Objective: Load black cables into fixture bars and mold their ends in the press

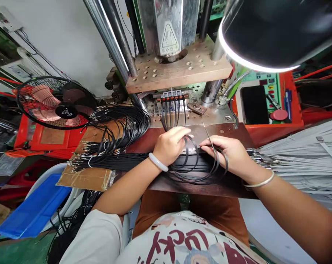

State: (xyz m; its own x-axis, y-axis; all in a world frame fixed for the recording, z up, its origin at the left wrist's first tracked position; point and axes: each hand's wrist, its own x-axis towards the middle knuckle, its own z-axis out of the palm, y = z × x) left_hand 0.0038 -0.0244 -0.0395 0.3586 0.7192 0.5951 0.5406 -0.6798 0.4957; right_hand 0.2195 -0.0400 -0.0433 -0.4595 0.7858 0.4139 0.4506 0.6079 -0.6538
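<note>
Both hands, left hand (170, 146) and right hand (232, 154), pinch looped black cables (193, 167) at the bench's (229, 190) front edge (keep loops untangled).

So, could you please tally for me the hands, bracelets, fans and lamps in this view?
Hands: 2, the left hand and the right hand, both on the black cables
Bracelets: 2, a pale bangle and a silver bangle
Fans: 1
Lamps: 1
Total: 6

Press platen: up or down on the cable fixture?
Up. The press platen sits above the cable fixture with a visible gap; black cables hang out freely.
</note>
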